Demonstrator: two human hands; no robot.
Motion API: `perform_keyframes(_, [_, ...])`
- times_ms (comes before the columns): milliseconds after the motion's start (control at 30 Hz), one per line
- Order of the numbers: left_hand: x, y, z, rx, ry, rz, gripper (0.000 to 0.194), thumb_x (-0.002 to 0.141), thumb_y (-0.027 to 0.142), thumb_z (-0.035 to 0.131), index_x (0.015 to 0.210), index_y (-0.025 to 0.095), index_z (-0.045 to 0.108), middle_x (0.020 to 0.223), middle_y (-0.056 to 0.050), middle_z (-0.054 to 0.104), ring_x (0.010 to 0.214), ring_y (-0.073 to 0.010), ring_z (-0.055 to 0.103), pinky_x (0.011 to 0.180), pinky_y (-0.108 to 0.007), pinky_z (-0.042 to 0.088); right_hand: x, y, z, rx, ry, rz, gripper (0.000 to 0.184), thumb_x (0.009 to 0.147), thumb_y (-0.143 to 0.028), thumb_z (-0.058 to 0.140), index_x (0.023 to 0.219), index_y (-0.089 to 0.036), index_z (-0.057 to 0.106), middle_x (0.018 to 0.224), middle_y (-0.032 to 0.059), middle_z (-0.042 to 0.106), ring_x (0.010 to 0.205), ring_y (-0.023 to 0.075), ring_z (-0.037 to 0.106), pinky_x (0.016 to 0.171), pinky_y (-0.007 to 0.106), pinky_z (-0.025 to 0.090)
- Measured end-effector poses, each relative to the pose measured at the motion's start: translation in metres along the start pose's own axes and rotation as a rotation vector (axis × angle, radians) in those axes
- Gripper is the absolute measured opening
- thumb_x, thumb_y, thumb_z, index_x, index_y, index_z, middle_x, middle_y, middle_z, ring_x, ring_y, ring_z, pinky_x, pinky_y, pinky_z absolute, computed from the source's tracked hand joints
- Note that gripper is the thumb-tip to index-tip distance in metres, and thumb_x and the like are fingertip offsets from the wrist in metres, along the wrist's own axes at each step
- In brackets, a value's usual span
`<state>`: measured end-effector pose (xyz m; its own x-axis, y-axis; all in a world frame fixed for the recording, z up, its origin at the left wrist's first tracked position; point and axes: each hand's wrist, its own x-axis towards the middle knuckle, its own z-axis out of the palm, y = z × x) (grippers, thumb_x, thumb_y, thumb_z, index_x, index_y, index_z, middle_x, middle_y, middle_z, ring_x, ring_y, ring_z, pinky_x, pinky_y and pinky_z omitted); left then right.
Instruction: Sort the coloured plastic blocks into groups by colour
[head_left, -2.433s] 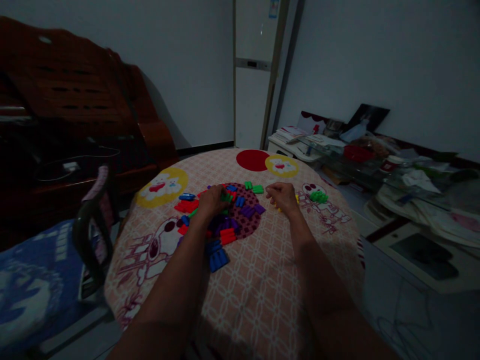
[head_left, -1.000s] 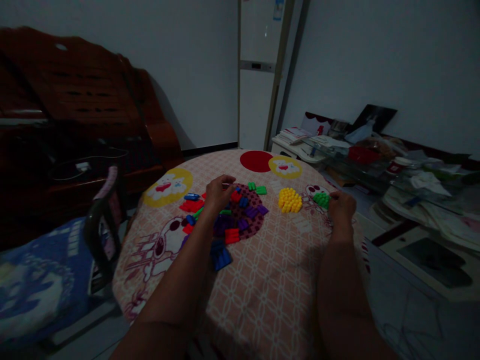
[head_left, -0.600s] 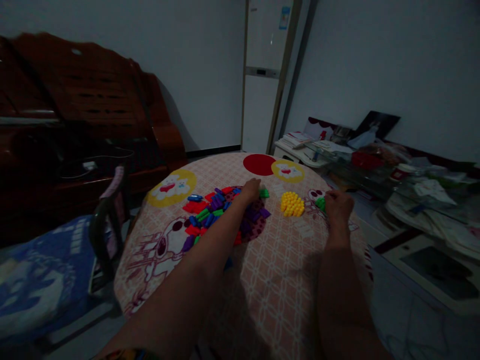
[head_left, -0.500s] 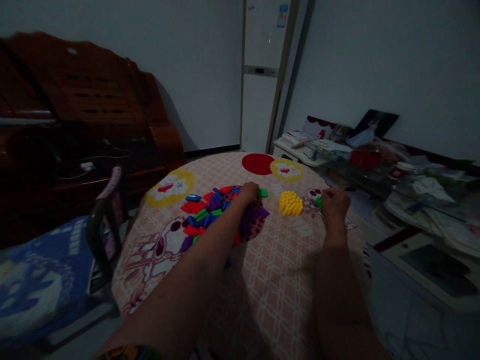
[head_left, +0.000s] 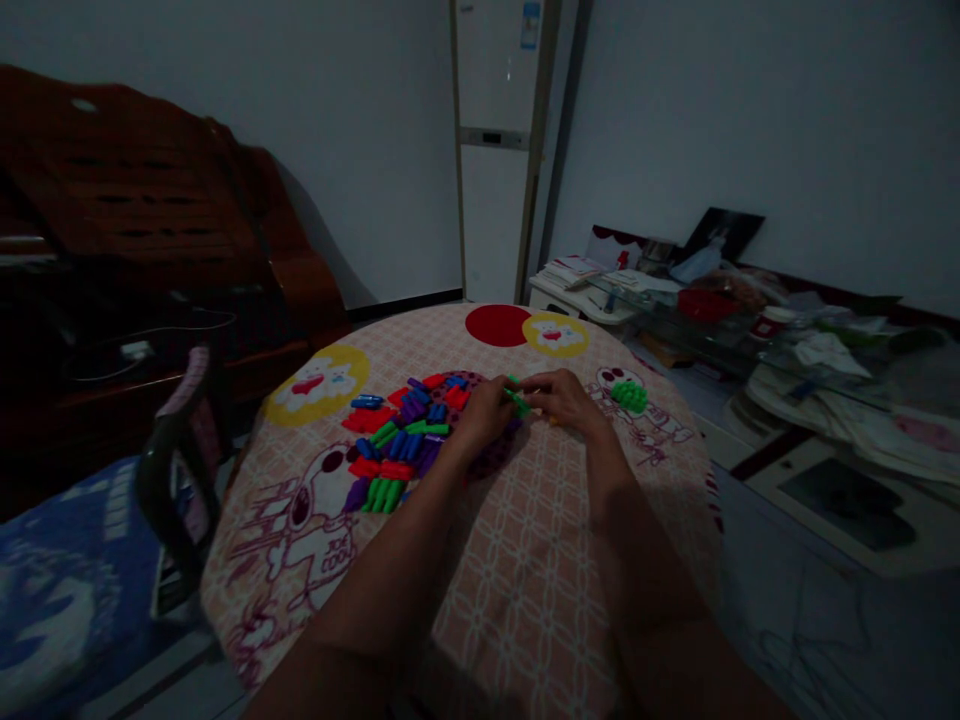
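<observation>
Small green plastic building blocks (head_left: 517, 402) are pinched in my left hand (head_left: 486, 412) above the middle of the round table. Meeting it from the right, my right hand (head_left: 566, 402) has its fingers closed against the same green pieces. Behind my right hand a sliver of the yellow blocks (head_left: 554, 421) shows; the rest is hidden. A cluster of green blocks (head_left: 628, 397) rests on the cloth to the right. Left of my hands spreads a loose pile of red, blue, purple and green blocks (head_left: 405, 440), partly covered by my left forearm.
The round table wears a patterned pink tablecloth (head_left: 510, 560). A chair with a blue cover (head_left: 67, 560) stands at the left, a wooden sofa (head_left: 135, 200) behind it. On the right is a glass-topped low cabinet (head_left: 720, 330) crowded with papers, bags and a cup (head_left: 770, 322).
My right hand has left the green cluster at the right and come across to my left hand. My left hand has lifted green blocks from the pile's edge. The view has turned slightly right.
</observation>
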<state>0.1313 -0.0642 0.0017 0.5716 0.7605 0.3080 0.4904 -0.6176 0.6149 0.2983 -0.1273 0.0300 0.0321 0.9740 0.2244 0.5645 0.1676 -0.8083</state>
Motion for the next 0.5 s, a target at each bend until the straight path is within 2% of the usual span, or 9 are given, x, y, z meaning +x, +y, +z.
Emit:
perform_keyframes(133, [-0.004,0.004,-0.006,-0.162,0.055,-0.016,0.034,0.075,0.007,0.066,0.107,0.017,0.064,0.086,-0.004,0.077,0.079,-0.0189,0.072,0.072,-0.028,0.055,-0.002,-0.012,0.003,-0.05,-0.072,-0.063,0.023,0.068,-0.017,0.065,0.085,-0.016,0.081,0.064,-0.0027,0.065,0.065,0.0127,0.057,0.061,0.022,0.04])
perform_keyframes(233, [-0.004,0.009,-0.009,-0.232,0.047,-0.012,0.033,0.077,0.01,0.066,0.109,0.017,0.063,0.084,-0.004,0.076,0.077,-0.0185,0.072,0.072,-0.029,0.055,-0.004,-0.011,-0.001,-0.055,-0.083,-0.067,0.029,0.068,-0.016,0.064,0.091,-0.016,0.081,0.062,-0.0032,0.062,0.063,0.0116,0.055,0.061,0.022,0.039])
perform_keyframes(300, [-0.004,0.013,-0.008,-0.272,0.029,-0.01,0.033,0.079,0.012,0.065,0.111,0.018,0.062,0.085,-0.004,0.076,0.077,-0.0183,0.072,0.073,-0.029,0.056,-0.004,-0.007,-0.003,-0.055,-0.065,-0.056,0.028,0.068,-0.016,0.063,0.09,-0.016,0.08,0.063,-0.0026,0.063,0.063,0.0113,0.056,0.061,0.022,0.04])
perform_keyframes(400, [-0.005,0.016,-0.006,-0.323,0.033,-0.002,0.037,0.079,0.01,0.063,0.116,0.017,0.062,0.093,-0.006,0.077,0.084,-0.0183,0.073,0.078,-0.031,0.057,-0.005,0.0,-0.012,-0.039,-0.042,0.018,0.016,0.065,-0.018,0.066,0.078,-0.014,0.075,0.064,-0.0007,0.065,0.06,0.012,0.058,0.058,0.023,0.042])
perform_keyframes(467, [-0.004,0.016,-0.007,-0.353,0.057,0.009,0.039,0.08,0.01,0.063,0.118,0.017,0.062,0.099,-0.007,0.076,0.089,-0.0185,0.073,0.081,-0.031,0.058,-0.009,0.008,-0.025,-0.023,0.023,0.092,0.012,0.063,-0.021,0.068,0.073,-0.014,0.071,0.063,0.0004,0.065,0.058,0.0131,0.059,0.056,0.023,0.043])
perform_keyframes(500, [-0.004,0.016,-0.009,-0.366,0.068,0.011,0.038,0.08,0.011,0.062,0.118,0.017,0.062,0.101,-0.008,0.076,0.09,-0.0185,0.073,0.082,-0.031,0.058,-0.011,0.014,-0.033,-0.025,0.095,0.129,0.013,0.062,-0.022,0.069,0.072,-0.015,0.07,0.063,0.0009,0.066,0.057,0.0139,0.059,0.055,0.024,0.044])
